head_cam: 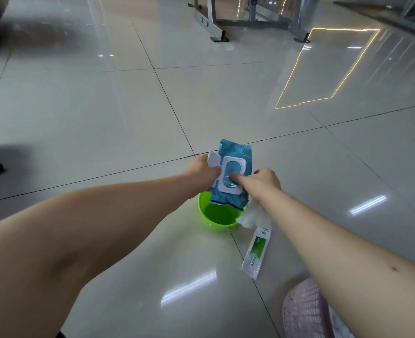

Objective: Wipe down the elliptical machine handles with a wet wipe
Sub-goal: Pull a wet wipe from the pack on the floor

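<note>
The left hand [202,170] grips the pack [233,152] by its edge, lid [213,158] flipped back, over the basin [213,215]. That steadies it while the right hand [265,181] digs a finger into the opening, its other fingers seemingly curled round a wipe [254,214] hanging below. No elliptical handles in sight.

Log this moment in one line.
left hand: grips wipe pack, lid open | right hand: holds white wipe, fingertip at pack opening | below: green basin
</note>
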Demonstrator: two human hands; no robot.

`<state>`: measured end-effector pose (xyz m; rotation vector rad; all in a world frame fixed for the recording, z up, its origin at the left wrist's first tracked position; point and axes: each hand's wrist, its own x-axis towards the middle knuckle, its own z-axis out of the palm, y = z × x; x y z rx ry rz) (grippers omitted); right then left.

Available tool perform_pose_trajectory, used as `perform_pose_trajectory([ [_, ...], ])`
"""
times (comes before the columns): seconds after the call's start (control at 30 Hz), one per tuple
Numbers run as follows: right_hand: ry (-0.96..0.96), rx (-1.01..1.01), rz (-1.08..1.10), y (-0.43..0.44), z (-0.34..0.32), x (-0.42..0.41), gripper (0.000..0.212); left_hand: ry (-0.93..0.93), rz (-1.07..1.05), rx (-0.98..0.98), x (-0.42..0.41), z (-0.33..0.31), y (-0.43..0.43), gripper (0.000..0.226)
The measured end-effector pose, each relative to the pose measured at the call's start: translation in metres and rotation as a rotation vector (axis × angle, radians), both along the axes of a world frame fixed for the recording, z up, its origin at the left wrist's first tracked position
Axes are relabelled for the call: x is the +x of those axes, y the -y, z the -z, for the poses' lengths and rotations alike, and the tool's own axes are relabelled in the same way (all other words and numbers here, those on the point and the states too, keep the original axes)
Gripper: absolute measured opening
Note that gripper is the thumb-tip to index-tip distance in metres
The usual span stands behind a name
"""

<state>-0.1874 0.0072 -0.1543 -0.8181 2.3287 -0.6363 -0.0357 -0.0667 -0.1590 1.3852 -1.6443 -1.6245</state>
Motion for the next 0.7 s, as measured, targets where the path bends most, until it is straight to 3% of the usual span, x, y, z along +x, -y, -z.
perform_pose_trajectory([
  [0.23, 0.145, -0.070, 0.175, 0.003, -0.002, 0.000, 0.074, -0.026, 0.113, 0.040, 0.008, -0.005, -0.001, 0.008],
  [0.33, 0.185, -0.068, 0.199, 0.000, -0.001, -0.006, 0.072, -0.113, 0.038, 0.324, 0.009, -0.015, 0.004, 0.045],
  [0.4, 0.225, -0.075, 0.186, -0.002, -0.004, -0.010, 0.059, -0.145, 0.014, 0.414, 0.011, -0.016, 0.006, 0.040],
  [0.47, 0.318, -0.098, 0.147, -0.003, -0.008, -0.015, 0.038, 0.007, 0.069, 0.280, 0.011, -0.008, 0.005, 0.016],
  [0.57, 0.422, -0.120, 0.004, -0.005, -0.011, -0.017, 0.026, 0.259, 0.150, -0.001, 0.010, 0.004, 0.001, 0.054],
  [0.7, 0.094, -0.109, -0.068, -0.009, 0.003, -0.008, 0.034, 0.265, 0.106, -0.162, -0.002, 0.010, -0.004, 0.063],
])
